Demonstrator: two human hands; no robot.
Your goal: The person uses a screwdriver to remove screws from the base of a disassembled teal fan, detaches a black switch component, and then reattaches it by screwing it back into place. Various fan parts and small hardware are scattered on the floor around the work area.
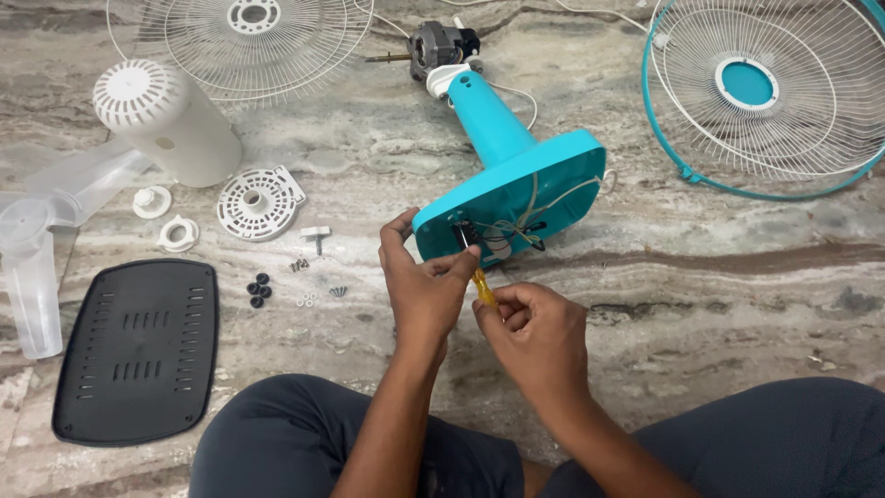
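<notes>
No packages, labels, signs or screens in view.

floor (701, 304): polished stone, grey and beige with brown veins running mostly left to right; it fills the whole view
darker band: a brown streak crosses the right half, toward the right edge
light: even and soft, with faint shadows only
walls, windows, furniture: out of view
</notes>
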